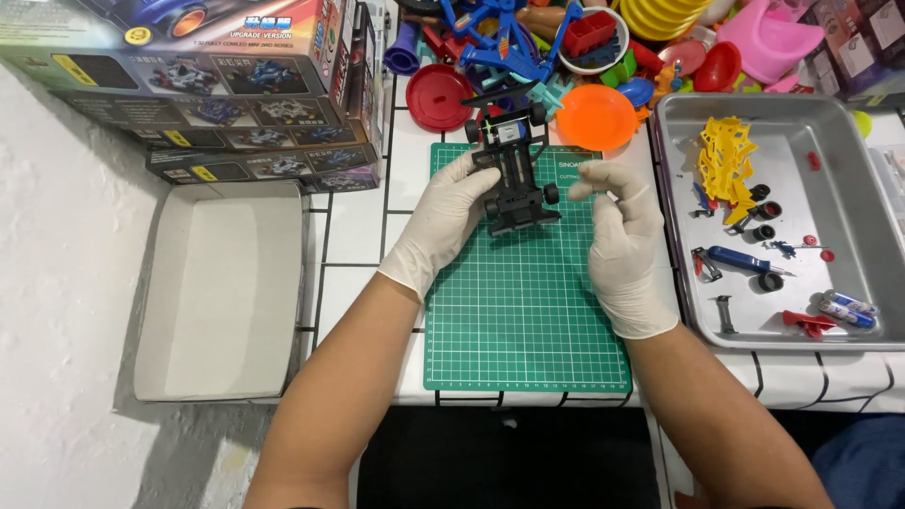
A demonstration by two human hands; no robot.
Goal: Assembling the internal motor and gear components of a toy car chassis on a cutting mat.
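On the green cutting mat (pixel 523 311), the left hand (pixel 443 221) pinches the black toy car chassis (pixel 514 170) by its left side; light, rigid plastic, probably best held by the frame. Right of it, the right hand (pixel 620 240) hovers, fingers loosely curled, empty

Off to the left there's an open cardboard box lid (pixel 222 287) with a stack of model kit boxes (pixel 217 85) behind it. Right side has a metal tray (pixel 853 123) holding yellow plastic parts (pixel 724 155), a blue screwdriver (pixel 745 259) and small black tires (pixel 765 209). An orange dish (pixel 596 117) and red lid (pixel 439 96) sit up top.
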